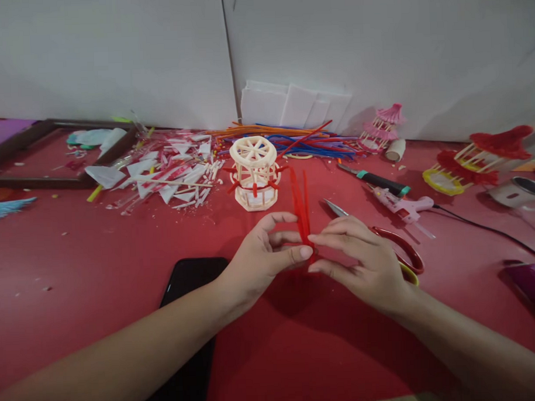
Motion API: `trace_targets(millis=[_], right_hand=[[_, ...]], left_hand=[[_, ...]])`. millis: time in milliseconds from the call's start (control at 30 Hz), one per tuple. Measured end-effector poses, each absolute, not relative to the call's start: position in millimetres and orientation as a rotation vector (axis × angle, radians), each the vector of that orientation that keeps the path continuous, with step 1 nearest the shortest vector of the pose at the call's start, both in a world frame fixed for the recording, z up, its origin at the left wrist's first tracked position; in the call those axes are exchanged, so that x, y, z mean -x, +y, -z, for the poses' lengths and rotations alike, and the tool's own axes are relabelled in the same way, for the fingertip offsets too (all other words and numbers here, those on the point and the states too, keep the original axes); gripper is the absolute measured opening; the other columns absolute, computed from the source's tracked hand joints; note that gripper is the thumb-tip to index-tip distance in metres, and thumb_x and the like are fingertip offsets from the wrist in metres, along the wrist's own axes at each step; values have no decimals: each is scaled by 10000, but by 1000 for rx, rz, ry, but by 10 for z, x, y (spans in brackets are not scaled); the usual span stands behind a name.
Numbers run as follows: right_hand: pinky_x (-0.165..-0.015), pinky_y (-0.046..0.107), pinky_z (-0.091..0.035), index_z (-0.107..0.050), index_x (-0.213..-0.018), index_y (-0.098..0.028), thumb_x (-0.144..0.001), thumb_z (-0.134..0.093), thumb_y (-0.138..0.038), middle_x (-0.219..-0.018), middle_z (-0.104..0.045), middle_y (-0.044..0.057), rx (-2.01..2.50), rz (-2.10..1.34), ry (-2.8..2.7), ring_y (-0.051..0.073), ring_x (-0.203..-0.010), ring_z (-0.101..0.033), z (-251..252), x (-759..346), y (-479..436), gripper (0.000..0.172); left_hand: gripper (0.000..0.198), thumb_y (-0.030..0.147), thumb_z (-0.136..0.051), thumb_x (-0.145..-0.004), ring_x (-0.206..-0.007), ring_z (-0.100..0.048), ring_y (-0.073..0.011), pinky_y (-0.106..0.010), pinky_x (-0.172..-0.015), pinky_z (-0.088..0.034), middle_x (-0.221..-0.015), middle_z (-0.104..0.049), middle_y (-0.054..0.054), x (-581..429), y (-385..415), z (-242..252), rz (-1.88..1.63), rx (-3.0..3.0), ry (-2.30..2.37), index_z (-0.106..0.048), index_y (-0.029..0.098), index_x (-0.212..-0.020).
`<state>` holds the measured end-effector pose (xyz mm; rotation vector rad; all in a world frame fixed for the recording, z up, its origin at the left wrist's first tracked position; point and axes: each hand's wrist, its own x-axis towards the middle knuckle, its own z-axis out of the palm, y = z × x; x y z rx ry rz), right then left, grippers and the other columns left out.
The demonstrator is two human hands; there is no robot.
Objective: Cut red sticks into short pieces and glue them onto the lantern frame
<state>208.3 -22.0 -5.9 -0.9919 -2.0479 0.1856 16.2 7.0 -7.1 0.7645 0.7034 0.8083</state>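
Note:
Several thin red strands [301,202], apparently pipe cleaners, stand almost upright in a loose bundle between my hands. My left hand [256,259] pinches their lower part with thumb and fingers. At the same spot, the fingertips of my right hand [368,258] close on the bundle from the other side. Just behind stands a cream lantern-like frame [253,154], built of sticks with a spoked top and red pieces around its middle. Scissors [410,251] with red and yellow handles lie partly hidden by my right hand.
A black phone [193,276] lies under my left forearm. Paper and stick scraps [174,174] spread at back left, beside colored pipe cleaners [300,142]. To the right are a black-handled tool [383,183], a pink glue gun [401,206] with its cord, and a red-and-yellow model [466,167].

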Motion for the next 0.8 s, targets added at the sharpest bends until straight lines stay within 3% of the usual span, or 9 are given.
trace_targets(millis=[233, 400, 633, 800], right_hand=[[-799, 368, -544, -675, -1126, -233, -871, -701, -290, -905, -688, 45, 908, -60, -2095, 187, -862, -639, 86, -2114, -221, 262], [-848, 385, -534, -671, -1137, -172, -880, -688, -258, -954, -684, 77, 913, 48, -2198, 204, -918, -616, 91, -2137, -233, 272], [-861, 414, -541, -628, -1231, -218, -912, -643, -339, -1028, -682, 79, 936, 35, -2280, 220, -963, -624, 66, -2149, -230, 341], [-867, 419, -544, -627, -1228, -216, -933, -610, -277, -1018, -680, 81, 915, 23, -2263, 220, -972, -629, 66, -2158, -213, 301]], left_hand=[[650, 130, -876, -635, -622, -682, -84, -210, -675, -568, -677, -686, 88, -149, 68, 38, -731, -685, 736, -463, 216, -1130], [625, 111, -866, -649, -639, -702, -97, -226, -702, -584, -697, -712, 51, -157, 84, 42, -697, -669, 719, -476, 183, -1132], [580, 107, -861, -651, -669, -713, -111, -244, -716, -588, -738, -732, 39, -157, 89, 30, -718, -662, 720, -494, 192, -1092], [588, 110, -855, -663, -672, -710, -111, -246, -726, -575, -743, -734, 35, -162, 82, 25, -720, -683, 722, -494, 187, -1120]])
